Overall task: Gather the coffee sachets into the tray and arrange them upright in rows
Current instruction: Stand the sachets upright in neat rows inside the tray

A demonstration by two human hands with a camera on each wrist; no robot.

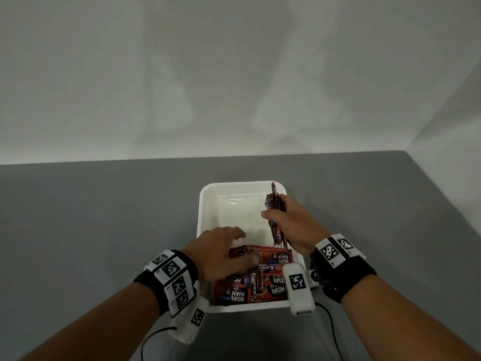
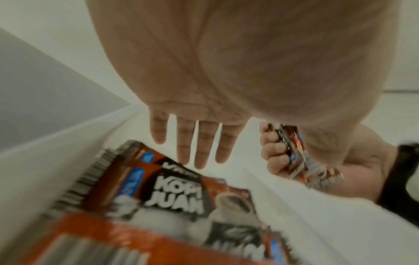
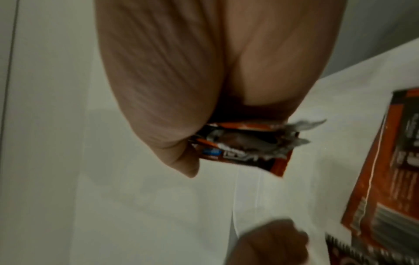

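A white tray (image 1: pixel 205 204) stands on the grey table. Several red coffee sachets (image 1: pixel 263 280) lie flat in a heap in its near half. My right hand (image 1: pixel 289 225) grips a bundle of sachets (image 1: pixel 274 204) on edge by the tray's right wall; the bundle (image 3: pixel 244 145) shows under the palm in the right wrist view. My left hand (image 1: pixel 223 246) hovers palm down over the heap, fingers (image 2: pixel 201 145) straight and spread above a flat sachet (image 2: pixel 172 193), holding nothing.
The tray's far half (image 1: pixel 234 212) shows bare white floor. The grey table (image 1: pixel 91 217) runs to a white wall behind and on the right. Cables hang from both wrist cameras at the near edge.
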